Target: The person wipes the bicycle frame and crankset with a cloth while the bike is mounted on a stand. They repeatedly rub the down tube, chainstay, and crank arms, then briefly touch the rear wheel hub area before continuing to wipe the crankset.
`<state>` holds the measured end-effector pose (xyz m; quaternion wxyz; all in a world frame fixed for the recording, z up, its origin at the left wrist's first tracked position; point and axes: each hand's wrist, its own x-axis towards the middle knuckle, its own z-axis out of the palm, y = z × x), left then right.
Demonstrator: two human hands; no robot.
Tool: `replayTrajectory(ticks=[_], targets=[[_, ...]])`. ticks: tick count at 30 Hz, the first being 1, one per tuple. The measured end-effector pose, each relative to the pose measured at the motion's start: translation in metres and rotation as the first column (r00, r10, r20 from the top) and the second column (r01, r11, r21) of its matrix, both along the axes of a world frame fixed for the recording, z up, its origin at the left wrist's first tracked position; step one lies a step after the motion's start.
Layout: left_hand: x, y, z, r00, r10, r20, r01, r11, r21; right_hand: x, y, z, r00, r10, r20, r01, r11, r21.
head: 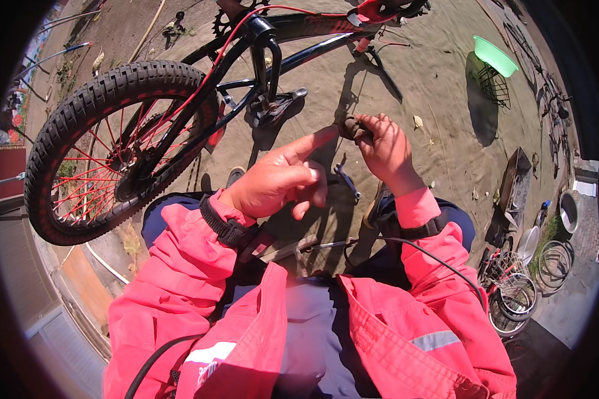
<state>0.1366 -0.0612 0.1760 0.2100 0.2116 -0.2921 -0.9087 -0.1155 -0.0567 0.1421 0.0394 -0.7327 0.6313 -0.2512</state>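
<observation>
My right hand [387, 149] pinches a small, dirty brown lump [352, 128] between thumb and fingers; its exact kind cannot be made out. Stretched toward it, the index finger of my left hand [284, 179] comes up close to its side; whether it touches is unclear. The other fingers of that hand are loosely curled around nothing. On the ground below the hands lies a metal wrench [347, 181]. Ahead and to the left is a black bicycle frame [299, 57] with a red cable, a pedal [274, 109] and a knobby tyre [115, 82] on a red-spoked wheel.
A light green plastic basin [495, 55] stands over a black wire basket [494, 87] at the upper right. Farther down that side are a metal trough [516, 184], a metal basin [569, 212] and several wheel rims [514, 319]. A metal rod [329, 245] lies between my legs.
</observation>
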Motion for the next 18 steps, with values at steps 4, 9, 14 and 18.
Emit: replayTrajectory(ticks=[4, 9, 14, 18], targets=[[0.006, -0.010, -0.001, 0.995, 0.068, -0.072, -0.065, 0.997, 0.042, -0.015, 0.004, -0.018, 0.932, -0.061, 0.358, -0.001, 0.985, 0.170], [0.008, -0.012, -0.004, 0.992, 0.059, -0.111, -0.053, 0.997, 0.056, -0.016, 0.003, -0.034, 0.828, -0.059, 0.558, -0.082, 0.971, 0.224], [0.009, -0.013, -0.005, 0.989, 0.075, -0.131, -0.067, 0.995, 0.069, -0.015, 0.005, -0.038, 0.757, -0.042, 0.652, -0.146, 0.962, 0.231], [0.007, -0.014, -0.007, 0.988, 0.079, -0.132, -0.071, 0.995, 0.066, -0.011, 0.009, -0.037, 0.677, -0.073, 0.732, -0.174, 0.951, 0.255]])
